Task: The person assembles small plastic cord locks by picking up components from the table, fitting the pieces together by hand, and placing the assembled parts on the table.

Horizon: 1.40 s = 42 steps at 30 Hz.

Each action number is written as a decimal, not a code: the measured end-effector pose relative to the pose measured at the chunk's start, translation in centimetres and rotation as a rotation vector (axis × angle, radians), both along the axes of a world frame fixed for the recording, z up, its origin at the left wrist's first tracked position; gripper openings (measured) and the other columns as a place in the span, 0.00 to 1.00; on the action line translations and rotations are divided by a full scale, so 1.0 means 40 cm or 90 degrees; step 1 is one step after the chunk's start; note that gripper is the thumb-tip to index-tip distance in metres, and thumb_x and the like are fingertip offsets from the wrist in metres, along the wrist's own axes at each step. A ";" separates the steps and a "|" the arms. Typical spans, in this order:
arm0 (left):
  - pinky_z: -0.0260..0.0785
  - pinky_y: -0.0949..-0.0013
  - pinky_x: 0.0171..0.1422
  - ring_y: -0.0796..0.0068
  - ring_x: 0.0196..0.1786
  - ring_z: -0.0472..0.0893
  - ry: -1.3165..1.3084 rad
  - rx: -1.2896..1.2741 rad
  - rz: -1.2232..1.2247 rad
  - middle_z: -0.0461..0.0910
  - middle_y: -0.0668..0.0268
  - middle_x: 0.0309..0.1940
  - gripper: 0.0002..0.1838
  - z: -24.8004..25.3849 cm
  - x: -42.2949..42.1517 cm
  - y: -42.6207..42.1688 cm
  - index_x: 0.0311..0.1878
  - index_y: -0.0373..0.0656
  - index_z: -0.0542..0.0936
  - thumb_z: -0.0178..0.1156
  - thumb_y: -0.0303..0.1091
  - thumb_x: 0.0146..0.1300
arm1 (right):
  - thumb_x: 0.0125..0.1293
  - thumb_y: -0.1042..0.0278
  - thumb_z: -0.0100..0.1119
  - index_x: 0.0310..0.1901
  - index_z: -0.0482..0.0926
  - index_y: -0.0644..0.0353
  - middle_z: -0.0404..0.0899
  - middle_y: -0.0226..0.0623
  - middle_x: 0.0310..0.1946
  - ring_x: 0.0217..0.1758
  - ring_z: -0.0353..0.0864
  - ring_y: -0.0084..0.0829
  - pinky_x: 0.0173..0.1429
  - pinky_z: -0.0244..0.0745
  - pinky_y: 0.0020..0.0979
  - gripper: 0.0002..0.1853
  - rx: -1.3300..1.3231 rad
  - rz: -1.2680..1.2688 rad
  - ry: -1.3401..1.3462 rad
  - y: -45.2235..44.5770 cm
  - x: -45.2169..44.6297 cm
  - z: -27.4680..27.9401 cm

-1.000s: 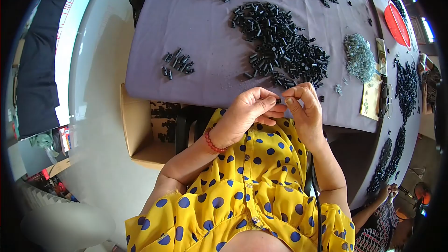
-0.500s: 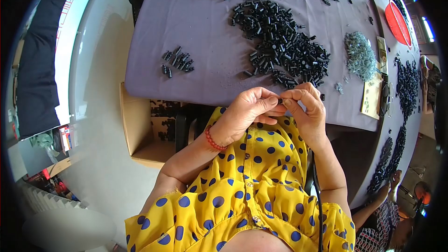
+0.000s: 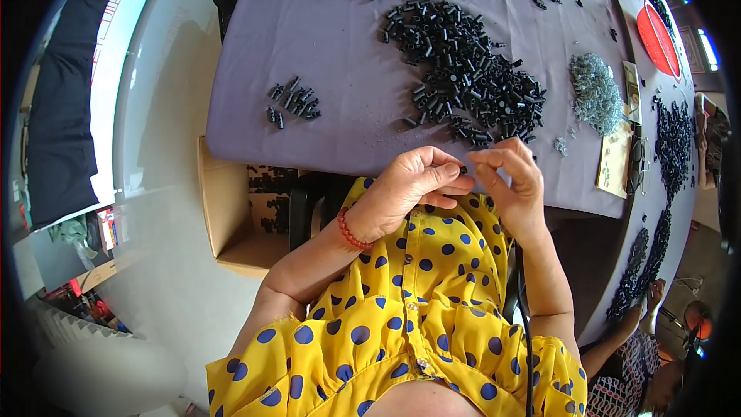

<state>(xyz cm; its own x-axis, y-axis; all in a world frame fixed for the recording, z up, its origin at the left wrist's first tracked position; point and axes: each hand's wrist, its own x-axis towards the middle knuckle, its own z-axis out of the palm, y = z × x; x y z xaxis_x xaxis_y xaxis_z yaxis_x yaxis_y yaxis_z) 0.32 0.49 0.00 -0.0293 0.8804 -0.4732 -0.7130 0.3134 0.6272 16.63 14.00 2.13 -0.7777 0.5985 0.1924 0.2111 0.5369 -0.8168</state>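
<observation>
My left hand (image 3: 421, 185), with a red bead bracelet at the wrist, pinches a small black part (image 3: 462, 171) between thumb and fingers. Just right of it is my right hand (image 3: 509, 181), thumb and index finger close together; whether something tiny is between them is too small to tell. Both hands are over my lap at the table's front edge. Beyond them lies a large pile of black cylindrical parts (image 3: 463, 69). A small group of similar parts (image 3: 294, 100) lies to the left, and a pile of small clear pieces (image 3: 595, 93) to the right.
An open cardboard box (image 3: 224, 216) stands below the table's (image 3: 309, 38) left front edge. A red basket (image 3: 657, 37), eyeglasses (image 3: 637, 162) and more black piles (image 3: 671, 147) are on the right. Another person (image 3: 633, 363) sits at the lower right; part of another shows at the far right.
My right hand has moved slightly right, away from the black part, leaving a gap between the hands. My left hand has stayed nearly still. The person at the lower right has shifted their hands.
</observation>
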 end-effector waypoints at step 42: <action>0.83 0.69 0.50 0.66 0.52 0.89 0.013 -0.033 0.017 0.88 0.55 0.50 0.09 0.008 -0.040 -0.025 0.54 0.42 0.79 0.59 0.35 0.78 | 0.59 0.73 0.65 0.35 0.78 0.55 0.79 0.33 0.31 0.37 0.80 0.37 0.54 0.61 0.40 0.05 0.406 0.006 -0.138 0.093 -0.133 0.012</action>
<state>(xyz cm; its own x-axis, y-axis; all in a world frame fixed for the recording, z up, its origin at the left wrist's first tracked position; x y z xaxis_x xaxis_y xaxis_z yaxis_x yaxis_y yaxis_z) -1.29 -0.52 0.31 -0.0624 0.8535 -0.5173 -0.7093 0.3267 0.6247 11.31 17.71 2.63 -0.8435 0.4118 0.3449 0.3271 0.9031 -0.2783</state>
